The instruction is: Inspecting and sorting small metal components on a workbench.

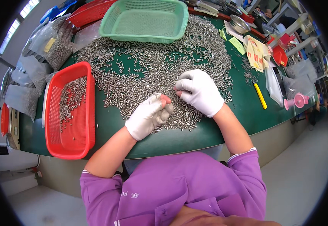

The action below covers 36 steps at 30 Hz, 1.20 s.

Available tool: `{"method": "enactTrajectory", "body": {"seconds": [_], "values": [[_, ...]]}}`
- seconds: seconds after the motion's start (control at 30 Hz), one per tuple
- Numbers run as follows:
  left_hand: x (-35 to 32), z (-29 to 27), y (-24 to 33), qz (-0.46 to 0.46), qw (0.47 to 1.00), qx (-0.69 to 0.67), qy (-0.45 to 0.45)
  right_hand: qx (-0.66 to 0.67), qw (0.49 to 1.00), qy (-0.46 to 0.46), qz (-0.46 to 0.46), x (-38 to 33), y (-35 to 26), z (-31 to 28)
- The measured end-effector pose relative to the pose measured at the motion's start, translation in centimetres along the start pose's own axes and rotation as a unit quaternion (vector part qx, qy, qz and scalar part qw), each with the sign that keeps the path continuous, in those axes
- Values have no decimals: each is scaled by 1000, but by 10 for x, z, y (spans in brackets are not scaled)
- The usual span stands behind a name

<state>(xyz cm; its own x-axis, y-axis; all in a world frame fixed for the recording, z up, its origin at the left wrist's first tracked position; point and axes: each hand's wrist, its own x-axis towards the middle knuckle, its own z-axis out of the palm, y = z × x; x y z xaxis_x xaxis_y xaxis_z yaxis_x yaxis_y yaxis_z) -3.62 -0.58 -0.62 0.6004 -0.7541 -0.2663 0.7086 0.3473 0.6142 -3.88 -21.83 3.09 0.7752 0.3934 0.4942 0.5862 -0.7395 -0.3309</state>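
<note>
A broad layer of small shiny metal pins (205,45) is spread over the green tabletop (243,113). My left hand (147,116), in a white glove with bare fingertips, is curled over the near part of the layer, thumb and fingers closed together. To its right and slightly farther away, my right hand (201,92), gloved the same way, bends its fingers into a pinch just above the pins. Whatever lies between the fingertips of either hand is too small or hidden to make out. Left of my left hand stands a red plastic basket (91,113) partly filled with similar pins.
A pale green basket (145,24) sits at the far side. Clear bags of metal parts (60,49) crowd the left edge. On the right are a yellow-handled tool (260,96), a pink round-headed object (300,100), and a metal bowl (240,24) farther back.
</note>
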Motion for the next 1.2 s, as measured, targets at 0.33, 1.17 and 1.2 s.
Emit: {"method": "enactTrajectory", "body": {"seconds": [0.33, 1.17, 1.2], "values": [[-3, 7, 2, 5, 988, 146, 43, 41, 993, -37, -108, 5, -17, -4], [-4, 12, 4, -20, 995, 101, 4, 49, 993, -15, -107, 3, -14, 5], [-3, 12, 4, -20, 995, 101, 4, 50, 992, -38, -110, 4, -14, 4]]}}
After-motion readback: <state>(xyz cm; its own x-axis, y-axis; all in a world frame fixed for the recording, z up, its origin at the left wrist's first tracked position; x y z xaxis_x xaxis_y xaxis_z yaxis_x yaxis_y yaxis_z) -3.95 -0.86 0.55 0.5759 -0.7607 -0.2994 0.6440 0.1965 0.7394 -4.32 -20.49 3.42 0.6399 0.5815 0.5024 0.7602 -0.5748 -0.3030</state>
